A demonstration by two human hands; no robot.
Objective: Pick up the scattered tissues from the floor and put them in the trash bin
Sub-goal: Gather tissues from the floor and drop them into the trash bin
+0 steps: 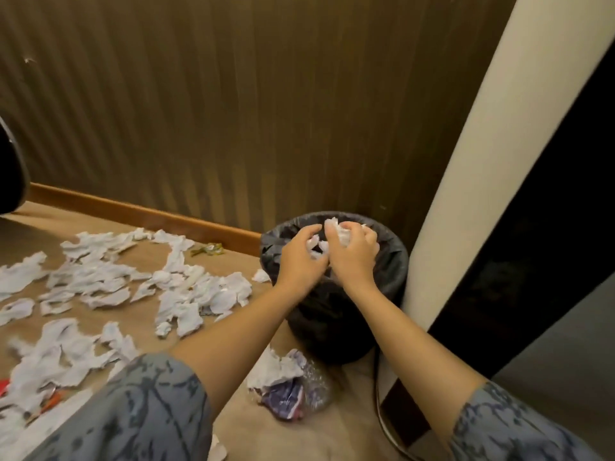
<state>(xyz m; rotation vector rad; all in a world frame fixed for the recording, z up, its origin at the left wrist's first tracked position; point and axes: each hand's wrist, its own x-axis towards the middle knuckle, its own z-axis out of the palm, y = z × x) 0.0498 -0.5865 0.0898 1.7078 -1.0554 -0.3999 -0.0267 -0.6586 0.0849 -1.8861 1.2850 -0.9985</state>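
Both hands were over the mouth of the trash bin (336, 291), a round black bin lined with a dark bag, which stood on the floor (213, 266) in the corner where the ribbed brown wall (233, 111) met a cream pillar (466, 181). The left hand (299, 257) had its fingers curled around the near side of a wad of white tissue (336, 236), and the right hand (354, 252) was clenched over the wad's far side, so the two hands pressed it between them just above the bin's rim. Bits of the wad showed between the fingers (how much more was hidden inside the palms could not be told).

The scattered tissues (133, 281) lay in a wide spread across the floor toward its left edge, well apart from the bin except for one small scrap (261, 276) just beside its left wall. Another heap of torn tissue lay with a crumpled purple-and-clear wrapper (293, 394) on the floor right in front of the bin. A small yellowish wrapper (208, 250) lay near the wooden skirting board (143, 212) along the wall. Both forearms were bare, with grey patterned sleeves (139, 414) pushed up at the bottom of the view. A thin dark cable (379, 404) ran down the floor beside the pillar's base.
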